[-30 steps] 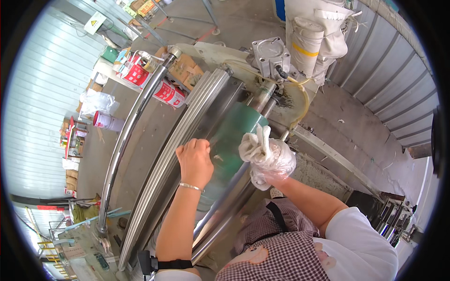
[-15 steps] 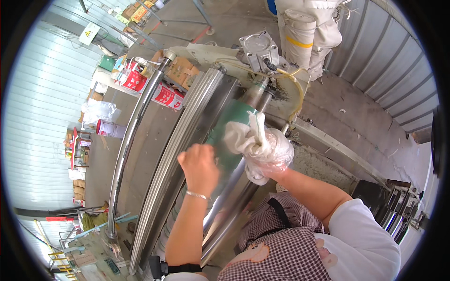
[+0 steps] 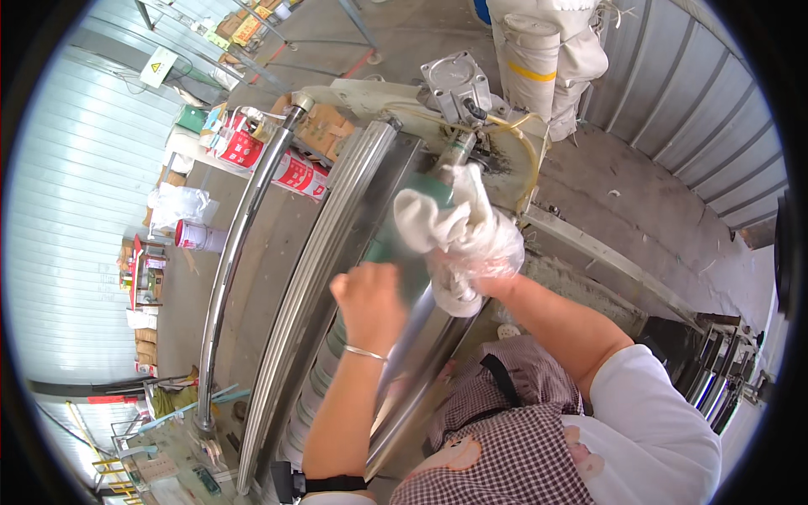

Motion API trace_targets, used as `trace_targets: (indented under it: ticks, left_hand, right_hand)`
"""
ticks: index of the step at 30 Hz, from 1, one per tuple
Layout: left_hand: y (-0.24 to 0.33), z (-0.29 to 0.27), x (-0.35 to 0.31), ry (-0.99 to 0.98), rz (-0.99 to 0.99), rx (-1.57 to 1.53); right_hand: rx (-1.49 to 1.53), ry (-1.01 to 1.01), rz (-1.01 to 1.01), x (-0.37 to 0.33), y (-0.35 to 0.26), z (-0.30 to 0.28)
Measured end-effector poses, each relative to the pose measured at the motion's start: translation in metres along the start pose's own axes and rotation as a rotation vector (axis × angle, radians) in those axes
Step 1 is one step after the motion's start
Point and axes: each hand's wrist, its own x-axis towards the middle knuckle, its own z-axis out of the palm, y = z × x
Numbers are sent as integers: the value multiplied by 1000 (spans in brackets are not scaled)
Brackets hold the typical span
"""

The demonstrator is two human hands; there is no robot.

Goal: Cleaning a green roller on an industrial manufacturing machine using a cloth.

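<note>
A bunched white cloth [image 3: 471,223] rests against the green section of a roller [image 3: 411,273]. My right hand [image 3: 498,271], which looks covered by thin clear plastic, is closed on this cloth; folds hide most of its fingers. Left of the green section is my left hand [image 3: 370,303], with its fingers curled and slightly blurred. What the left fingers hold, if anything, is hidden. Parts of the green surface are smeared by motion and covered by the cloth.
A ribbed metal bar [image 3: 324,269] and a curved-looking chrome rail [image 3: 244,227] run along the left. At the roller's far end sits a metal housing [image 3: 455,82] with a yellow hose [image 3: 536,164]. Wrapped white rolls [image 3: 530,71] stand behind it.
My right hand and the cloth have shifted slightly up and left along the roller. My left hand has moved a little right and downward, still curled.
</note>
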Motion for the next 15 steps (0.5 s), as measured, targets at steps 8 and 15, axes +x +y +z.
trace_targets:
  ticks: [8, 15]
  left_hand:
    - [-3, 7, -4, 146, -36, 154]
    - [-2, 2, 3, 159, 9, 189]
  right_hand:
    - [-695, 353, -312, 10, 13, -11]
    - [-1409, 555, -420, 16, -27, -15]
